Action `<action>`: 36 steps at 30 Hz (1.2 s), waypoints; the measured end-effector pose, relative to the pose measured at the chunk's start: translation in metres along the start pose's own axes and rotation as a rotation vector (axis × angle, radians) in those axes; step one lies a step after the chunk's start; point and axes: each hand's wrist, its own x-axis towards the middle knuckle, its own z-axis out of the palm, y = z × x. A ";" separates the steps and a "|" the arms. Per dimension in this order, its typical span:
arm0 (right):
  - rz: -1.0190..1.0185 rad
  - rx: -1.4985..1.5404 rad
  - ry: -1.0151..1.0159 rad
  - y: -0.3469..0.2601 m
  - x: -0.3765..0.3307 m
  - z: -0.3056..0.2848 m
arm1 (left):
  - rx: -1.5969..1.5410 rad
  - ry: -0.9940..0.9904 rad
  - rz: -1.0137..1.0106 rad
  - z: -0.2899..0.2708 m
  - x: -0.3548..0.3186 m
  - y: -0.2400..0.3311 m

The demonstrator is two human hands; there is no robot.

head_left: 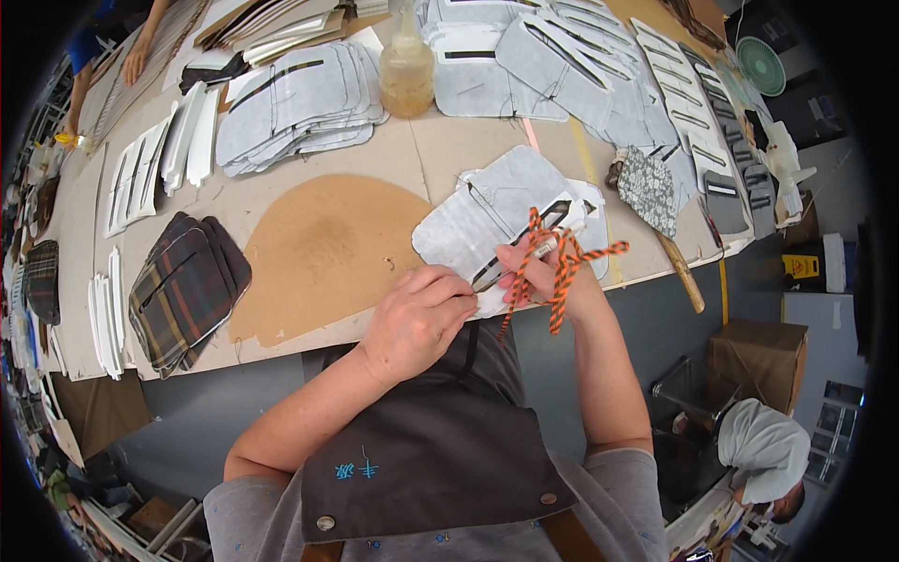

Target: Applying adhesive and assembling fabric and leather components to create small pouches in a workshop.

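Observation:
A light grey fabric piece (506, 192) with dark slits lies at the table's near edge, over another pale piece. My left hand (421, 314) is closed, its thumb and fingertips pinching the lower edge of this piece. Over its right part, my right hand (552, 281) closes round a slim tool (546, 245), mostly hidden by the fingers. An orange-and-black braided cord (567, 272) is knotted about the tool and hangs in loops over the hand. The tool's exact kind cannot be made out. Beneath my left hand's side lies a rounded brown board (328, 244).
Stacks of grey pieces (295, 103) and a glue-like bottle (406, 75) stand farther back. Plaid pieces (192, 286) lie left; a wooden-handled tool with a patterned cover (648, 192) lies right. Another person's hand (137, 61) is far left; a person (763, 450) sits lower right.

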 end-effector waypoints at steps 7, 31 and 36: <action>0.051 -0.149 -0.176 -0.009 0.012 -0.008 | 0.008 -0.044 -0.027 -0.002 0.002 0.001; -0.742 -0.189 0.062 0.054 -0.034 0.010 | -0.021 -0.008 -0.122 0.000 0.004 0.004; -0.991 -0.452 0.128 0.053 -0.036 0.016 | 0.035 0.010 -0.113 0.002 0.005 0.004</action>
